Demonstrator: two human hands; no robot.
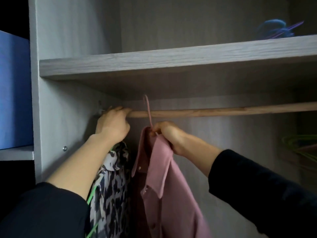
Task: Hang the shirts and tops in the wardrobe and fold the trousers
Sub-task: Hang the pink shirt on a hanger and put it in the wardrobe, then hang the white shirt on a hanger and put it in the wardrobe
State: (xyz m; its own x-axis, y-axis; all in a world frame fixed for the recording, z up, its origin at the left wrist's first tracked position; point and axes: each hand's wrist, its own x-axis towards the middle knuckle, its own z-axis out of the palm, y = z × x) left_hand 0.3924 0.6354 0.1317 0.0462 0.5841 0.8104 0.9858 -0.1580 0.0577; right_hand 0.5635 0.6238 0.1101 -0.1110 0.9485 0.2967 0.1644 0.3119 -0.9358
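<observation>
A wooden rail [214, 111] runs across the wardrobe under a grey shelf. My left hand [112, 123] grips the rail at its left end. A pink shirt [161, 177] hangs on a pink hanger [148, 110] whose hook lies over the rail. My right hand [169, 134] pinches that hanger's neck at the shirt collar, just below the rail. Left of the pink shirt a black-and-white patterned top [111, 186] hangs on a green hanger [91, 196], partly hidden by my left forearm.
The grey shelf [171, 62] sits close above the rail and carries blue and purple hangers [277, 30] at the far right. Green and pink hangers [301, 148] show dimly at the right. The wardrobe side panel [51, 117] stands left, a blue box [14, 90] beyond it.
</observation>
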